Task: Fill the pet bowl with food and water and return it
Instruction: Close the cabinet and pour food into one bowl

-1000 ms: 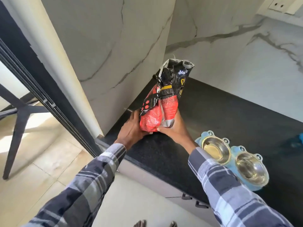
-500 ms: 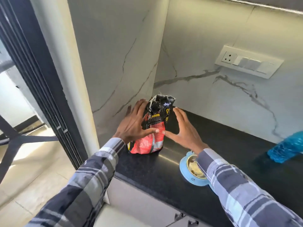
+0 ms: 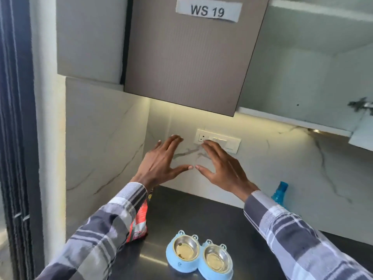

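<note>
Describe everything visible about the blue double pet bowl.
The pet bowl is a light-blue, plastic-looking stand with small ear-like knobs along its rim, holding two shiny metal cups side by side. Both hold something pale; what it is can't be told. It sits flat on the dark counter, right of the food bag. Nothing touches it.

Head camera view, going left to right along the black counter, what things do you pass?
Red food bag standing at the left wall, then the blue double pet bowl near the front edge, then the blue water bottle at the back wall. Both hands, left and right, are raised above it, holding nothing.
</note>
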